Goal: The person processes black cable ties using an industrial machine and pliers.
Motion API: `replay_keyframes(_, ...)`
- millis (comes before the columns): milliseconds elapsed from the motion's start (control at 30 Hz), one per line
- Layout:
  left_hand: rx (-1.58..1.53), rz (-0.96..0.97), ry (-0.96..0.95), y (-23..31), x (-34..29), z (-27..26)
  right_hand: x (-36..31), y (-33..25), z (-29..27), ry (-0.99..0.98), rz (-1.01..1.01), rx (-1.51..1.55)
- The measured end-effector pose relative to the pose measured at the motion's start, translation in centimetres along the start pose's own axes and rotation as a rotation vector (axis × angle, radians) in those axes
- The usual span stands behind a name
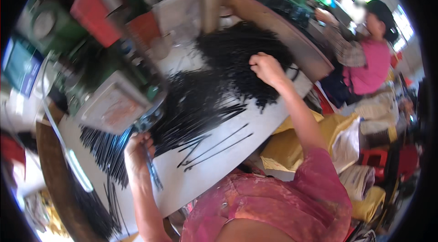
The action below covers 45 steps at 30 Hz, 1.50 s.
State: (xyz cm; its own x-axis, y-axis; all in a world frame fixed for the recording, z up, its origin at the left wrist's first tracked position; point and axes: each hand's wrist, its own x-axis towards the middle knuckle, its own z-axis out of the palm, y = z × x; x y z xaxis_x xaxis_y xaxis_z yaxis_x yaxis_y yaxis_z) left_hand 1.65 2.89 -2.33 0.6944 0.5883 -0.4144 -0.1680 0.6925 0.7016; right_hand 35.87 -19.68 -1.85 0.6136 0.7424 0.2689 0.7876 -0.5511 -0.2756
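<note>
My left hand [138,150] is closed beside the head of a green press machine [114,64]. A slim bluish metal tool with two prongs [155,176] sticks out of it toward my body; its far end is hidden. To the right, my right hand [268,69] rests at a big heap of thin black strips [242,48], fingers curled in a pinch. What they hold, if anything, is too small to make out. More black strips [191,109] spread over the middle of the white table [214,160], and a fanned bunch [105,150] lies left of my left hand.
A few loose strips [219,148] lie near the table's front edge. A tall beige flask [210,7] stands at the back. A wooden board [283,32] borders the right side. Yellow sacks [310,141] lie beside me. A co-worker in pink [369,68] sits at another machine.
</note>
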Motion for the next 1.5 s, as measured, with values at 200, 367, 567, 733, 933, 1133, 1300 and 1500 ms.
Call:
replay_keyframes(200,0.224,0.016,0.125,-0.5,-0.8,2.4,-0.4,-3.8,-1.3,0.280,-0.263,-0.054)
replay_keyframes(367,0.234,0.084,0.098,-0.9,-1.2,1.4,-0.2,-12.0,-0.2,0.341,-0.633,-0.030)
replay_keyframes(567,0.271,0.145,0.061,-1.1,-1.3,1.7,-0.7,-17.6,5.0,-0.406,-0.294,0.862)
replay_keyframes(733,0.257,0.124,0.118,-1.1,-1.8,1.9,0.1,-20.5,5.9,-0.708,0.025,1.244)
replay_keyframes(933,0.232,0.100,0.110,-0.9,-1.7,2.2,0.0,-21.1,6.3,-0.725,0.070,1.399)
replay_keyframes(1133,0.204,0.066,0.113,-0.7,-1.6,2.2,-0.1,-21.4,5.8,-0.711,0.112,1.386)
replay_keyframes(1300,0.201,0.056,0.096,-0.7,-1.4,2.1,0.0,-21.5,5.7,-0.728,0.105,1.403)
replay_keyframes(1500,0.216,0.062,0.114,-0.7,-1.5,2.3,0.0,-21.4,5.8,-0.724,0.065,1.407)
